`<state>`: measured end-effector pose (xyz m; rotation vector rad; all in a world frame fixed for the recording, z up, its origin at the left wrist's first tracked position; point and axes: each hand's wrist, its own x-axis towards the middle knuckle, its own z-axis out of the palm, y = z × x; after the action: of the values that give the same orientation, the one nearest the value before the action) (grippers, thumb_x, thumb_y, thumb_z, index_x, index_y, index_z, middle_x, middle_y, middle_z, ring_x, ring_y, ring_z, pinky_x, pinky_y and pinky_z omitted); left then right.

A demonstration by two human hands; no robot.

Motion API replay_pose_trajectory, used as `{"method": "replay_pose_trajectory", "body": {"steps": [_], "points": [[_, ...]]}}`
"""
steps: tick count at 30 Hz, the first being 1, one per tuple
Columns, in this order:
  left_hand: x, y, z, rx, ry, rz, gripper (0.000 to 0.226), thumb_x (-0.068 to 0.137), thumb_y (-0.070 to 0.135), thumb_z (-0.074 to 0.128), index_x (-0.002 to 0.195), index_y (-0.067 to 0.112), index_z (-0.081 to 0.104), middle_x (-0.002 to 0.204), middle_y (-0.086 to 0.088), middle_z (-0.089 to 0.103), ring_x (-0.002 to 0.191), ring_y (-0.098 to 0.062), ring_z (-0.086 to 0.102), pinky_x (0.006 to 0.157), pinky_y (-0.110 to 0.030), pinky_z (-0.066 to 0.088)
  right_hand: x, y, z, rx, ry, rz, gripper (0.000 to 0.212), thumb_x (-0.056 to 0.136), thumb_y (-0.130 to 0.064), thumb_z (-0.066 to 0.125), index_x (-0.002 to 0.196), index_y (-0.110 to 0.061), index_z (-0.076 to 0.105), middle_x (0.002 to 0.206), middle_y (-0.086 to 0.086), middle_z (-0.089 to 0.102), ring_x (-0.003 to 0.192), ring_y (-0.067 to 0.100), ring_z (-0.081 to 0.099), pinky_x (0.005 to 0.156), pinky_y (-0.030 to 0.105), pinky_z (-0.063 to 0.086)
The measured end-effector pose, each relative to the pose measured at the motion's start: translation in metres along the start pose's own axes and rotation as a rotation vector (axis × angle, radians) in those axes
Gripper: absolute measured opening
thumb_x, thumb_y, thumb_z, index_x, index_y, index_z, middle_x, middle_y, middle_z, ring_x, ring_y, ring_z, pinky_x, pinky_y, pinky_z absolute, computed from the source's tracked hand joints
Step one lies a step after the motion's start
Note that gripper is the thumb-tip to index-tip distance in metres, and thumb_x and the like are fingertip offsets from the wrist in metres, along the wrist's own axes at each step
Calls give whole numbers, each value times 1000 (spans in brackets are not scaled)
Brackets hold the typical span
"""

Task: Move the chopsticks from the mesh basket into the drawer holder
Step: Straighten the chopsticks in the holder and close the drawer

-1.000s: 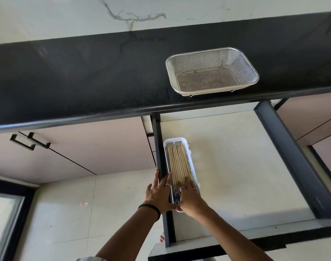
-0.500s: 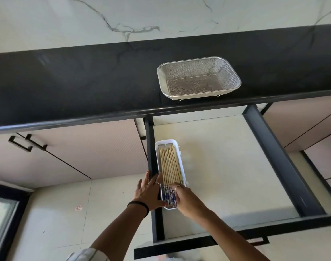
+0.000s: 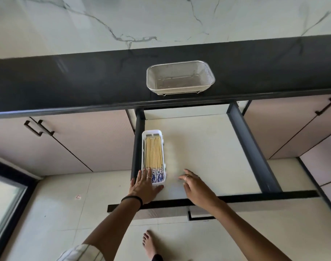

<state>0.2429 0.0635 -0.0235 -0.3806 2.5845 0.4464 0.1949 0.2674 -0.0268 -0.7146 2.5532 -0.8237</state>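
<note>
Several wooden chopsticks (image 3: 153, 153) with blue-and-white patterned ends lie side by side in a white holder (image 3: 153, 133) at the left side of the pulled-out drawer (image 3: 204, 147). My left hand (image 3: 144, 187) lies flat with spread fingers on the holder's near end. My right hand (image 3: 195, 186) hovers open over the drawer floor, to the right of the holder and apart from it. The metal mesh basket (image 3: 180, 77) stands on the black countertop above the drawer with no chopsticks in it.
The drawer has dark side rails (image 3: 253, 153) and a dark front edge with a handle (image 3: 200, 216). Cabinet doors with black handles (image 3: 38, 128) flank it. A bare foot (image 3: 150, 243) stands on the tiled floor below. A marble wall backs the counter.
My right hand has left the holder and moved right, opening over the drawer floor. My left hand has slid onto the holder's near end. The view has pulled back and tilted.
</note>
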Motion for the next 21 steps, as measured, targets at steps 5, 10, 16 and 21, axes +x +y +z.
{"method": "replay_pose_trajectory", "body": {"steps": [5,10,16,21], "points": [[-20,19,9,-81,20,-20,76,96,59,26,152,17,-4,160,-2,-7,146,-19,-8,118,-44,2,-28,14,-11,-79,39,-42,36,98,-12,38,129,-7,56,148,10,43,144,13,29,113,24,28],[-34,39,14,-74,18,11,73,97,60,23,153,19,0,160,-1,-3,147,-17,-4,118,-44,2,-42,21,-18,-168,63,-85,36,101,-21,37,124,-6,59,135,6,57,139,13,37,111,25,31],[-53,61,33,-41,128,14,66,98,56,18,153,21,8,160,4,9,146,-15,4,118,-48,-1,-62,38,-25,-316,45,-94,43,100,-41,33,109,-16,67,112,-4,69,112,14,57,97,29,41],[-64,69,47,17,186,94,70,95,63,16,152,29,-7,159,9,-6,145,-16,-12,113,-49,-13,-68,49,-25,-341,35,-60,53,95,-55,34,122,-18,59,133,-2,59,132,14,43,109,31,31]]}}
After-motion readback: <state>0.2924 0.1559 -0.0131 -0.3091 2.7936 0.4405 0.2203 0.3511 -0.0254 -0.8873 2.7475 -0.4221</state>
